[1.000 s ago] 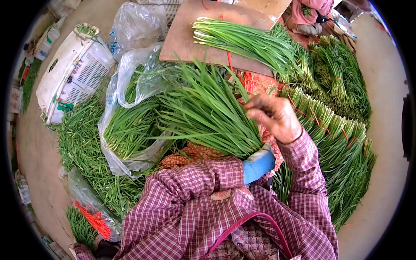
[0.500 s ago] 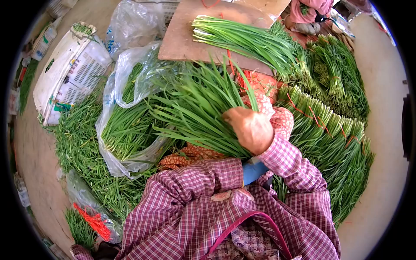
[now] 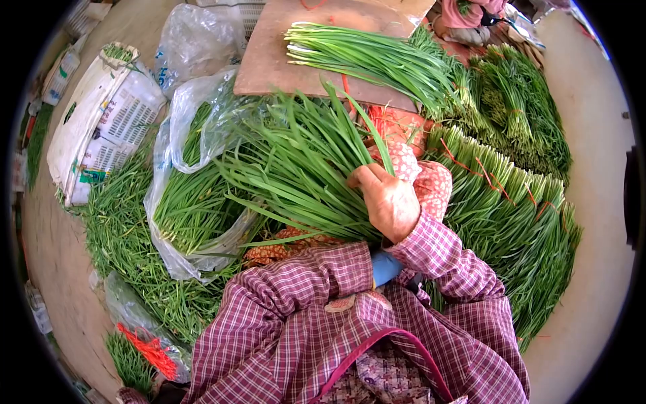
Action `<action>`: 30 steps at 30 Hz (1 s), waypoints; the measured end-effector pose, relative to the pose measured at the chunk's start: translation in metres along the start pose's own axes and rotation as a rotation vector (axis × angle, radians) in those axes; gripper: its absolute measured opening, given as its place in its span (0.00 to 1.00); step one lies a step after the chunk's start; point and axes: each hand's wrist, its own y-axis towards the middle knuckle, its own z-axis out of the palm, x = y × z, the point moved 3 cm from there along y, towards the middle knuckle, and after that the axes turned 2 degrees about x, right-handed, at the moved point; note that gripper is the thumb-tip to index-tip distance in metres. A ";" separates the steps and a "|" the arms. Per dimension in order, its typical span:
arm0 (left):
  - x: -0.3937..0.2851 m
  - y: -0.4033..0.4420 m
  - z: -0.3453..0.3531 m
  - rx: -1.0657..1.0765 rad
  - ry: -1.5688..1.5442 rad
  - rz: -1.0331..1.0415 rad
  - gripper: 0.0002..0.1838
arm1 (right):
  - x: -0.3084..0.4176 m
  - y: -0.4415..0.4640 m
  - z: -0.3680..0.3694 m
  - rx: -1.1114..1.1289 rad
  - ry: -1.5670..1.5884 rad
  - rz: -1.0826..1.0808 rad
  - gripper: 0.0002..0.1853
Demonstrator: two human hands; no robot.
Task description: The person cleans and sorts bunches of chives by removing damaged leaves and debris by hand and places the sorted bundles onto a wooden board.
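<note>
A loose bunch of garlic chives [image 3: 303, 161] spreads up and left in front of my body, its long flat leaves fanned out. My right hand [image 3: 390, 205] is closed at the bunch's right side, fingers curled among the leaves; its fingertips are partly hidden. The left plaid sleeve [image 3: 316, 269] reaches across under the bunch, with a blue cuff [image 3: 385, 267] at its end. Beyond that cuff, my left hand is hidden behind the right forearm and the chives. Patterned orange cloth [image 3: 289, 246] shows below the leaves.
A brown board [image 3: 269, 67] ahead carries a neat chive bundle [image 3: 370, 60]. Left lies an open plastic bag [image 3: 158, 209] of chives, beside a white crate [image 3: 81, 128]. Tied bundles [image 3: 518, 229] line the right. Red ties [image 3: 151, 350] lie lower left. Another person [image 3: 468, 20] sits far ahead.
My right hand, blurred before, is now sharp and slightly lower, still at the chives. The whole view has shifted a little; the surroundings sit slightly further left.
</note>
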 end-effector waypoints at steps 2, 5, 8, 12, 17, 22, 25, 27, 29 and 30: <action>-0.002 0.001 0.000 -0.011 0.008 0.005 0.13 | -0.008 0.000 0.002 -0.052 -0.010 0.018 0.06; -0.001 0.000 0.000 -0.019 0.014 0.006 0.14 | -0.006 0.003 0.000 -0.053 -0.029 0.053 0.06; -0.001 -0.002 0.002 -0.022 0.022 0.009 0.14 | -0.005 0.006 0.004 -0.044 -0.060 0.029 0.11; -0.003 -0.004 0.003 -0.034 0.029 0.012 0.14 | 0.011 0.011 0.000 -0.067 -0.171 -0.028 0.17; -0.003 -0.005 0.004 -0.045 0.035 0.013 0.14 | 0.012 0.012 0.005 -0.087 -0.242 -0.047 0.15; -0.003 -0.005 0.006 -0.057 0.042 0.015 0.14 | 0.010 0.011 0.004 -0.062 -0.327 0.005 0.15; -0.004 -0.005 0.007 -0.067 0.048 0.017 0.14 | 0.010 0.012 0.003 -0.026 -0.338 0.040 0.14; -0.003 -0.005 0.007 -0.071 0.048 0.016 0.14 | 0.010 0.013 0.003 -0.010 -0.338 0.060 0.14; -0.003 -0.006 0.007 -0.077 0.052 0.017 0.14 | 0.011 0.014 0.005 0.006 -0.383 0.066 0.14; -0.003 -0.006 0.008 -0.077 0.054 0.016 0.14 | 0.011 0.015 0.006 0.006 -0.384 0.066 0.14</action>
